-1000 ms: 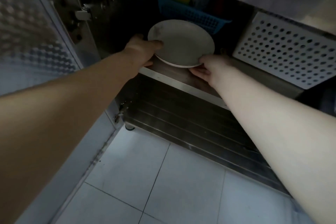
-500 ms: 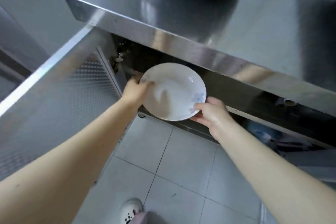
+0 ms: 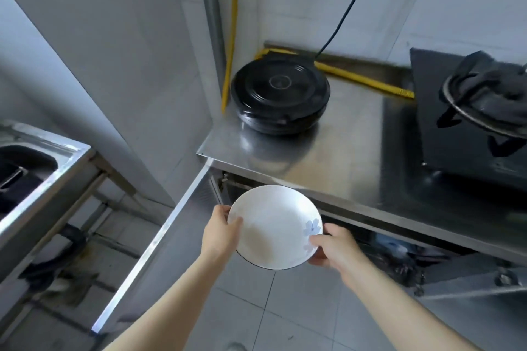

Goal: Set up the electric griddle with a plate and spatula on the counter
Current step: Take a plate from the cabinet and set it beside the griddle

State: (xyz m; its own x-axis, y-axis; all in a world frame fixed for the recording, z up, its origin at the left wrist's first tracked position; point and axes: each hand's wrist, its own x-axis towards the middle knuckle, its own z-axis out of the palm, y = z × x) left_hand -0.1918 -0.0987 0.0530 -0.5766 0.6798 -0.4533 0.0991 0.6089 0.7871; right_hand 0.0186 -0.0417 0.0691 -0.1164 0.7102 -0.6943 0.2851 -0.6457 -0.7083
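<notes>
A white plate [image 3: 271, 225] with a small blue flower print hangs in the air in front of the steel counter [image 3: 350, 162], below its front edge. My left hand [image 3: 221, 232] grips the plate's left rim and my right hand [image 3: 332, 246] pinches its right rim, thumb on top. A round black electric griddle [image 3: 279, 97], lid closed, sits at the counter's back left corner with a black cord running up the wall. No spatula is in view.
A black gas stove [image 3: 462, 122] with a pan and a dark cloth fills the counter's right side. The open steel cabinet door [image 3: 159, 239] juts out to my left. A steel sink unit [image 3: 37, 168] stands at far left. A yellow gas hose [image 3: 368, 80] runs along the back wall.
Both hands lifted the plate out of the cabinet and up toward the counter's front edge. The view rose from the cabinet interior to the countertop with the griddle and stove.
</notes>
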